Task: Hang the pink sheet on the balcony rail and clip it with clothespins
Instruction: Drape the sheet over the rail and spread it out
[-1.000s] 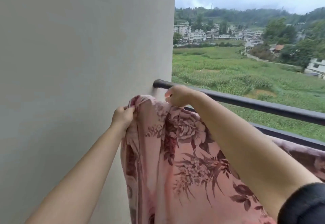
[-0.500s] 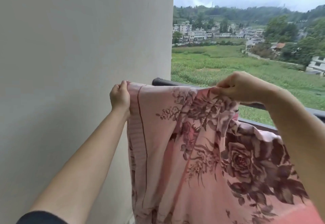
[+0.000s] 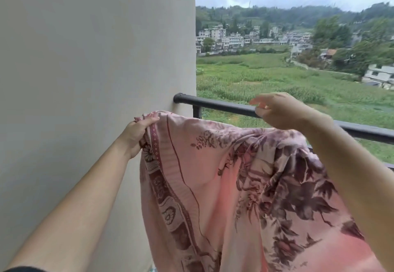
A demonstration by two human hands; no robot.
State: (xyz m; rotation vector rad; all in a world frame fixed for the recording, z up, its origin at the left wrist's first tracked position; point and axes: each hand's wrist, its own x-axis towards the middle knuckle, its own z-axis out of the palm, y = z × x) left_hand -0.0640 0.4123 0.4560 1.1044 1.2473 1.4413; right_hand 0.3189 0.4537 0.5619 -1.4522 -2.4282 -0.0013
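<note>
Sheet: the pink floral cotton sheet (image 3: pixel 223 186) hangs in front of the dark round metal balcony rail (image 3: pixel 223 107), its top edge just below the bar and not over it yet.
Left hand: the left hand (image 3: pixel 136 135) has its fingers (image 3: pixel 149 121) closed on the sheet's bordered corner beside the plain beige wall (image 3: pixel 96 58).
Right hand: the right hand (image 3: pixel 279 111) is motion-blurred above the sheet's top edge, fingers spread loosely; I cannot tell whether it holds any cloth.
Risk: held by one corner only, the sheet's weight could drag the free side down or bunch it, so the drape would land crooked on the rail.
Clothespins: none in view.
Change: half a second ago the right hand pinched the top edge, stretched level; now that edge sags beneath it and the rail shows bare.
</note>
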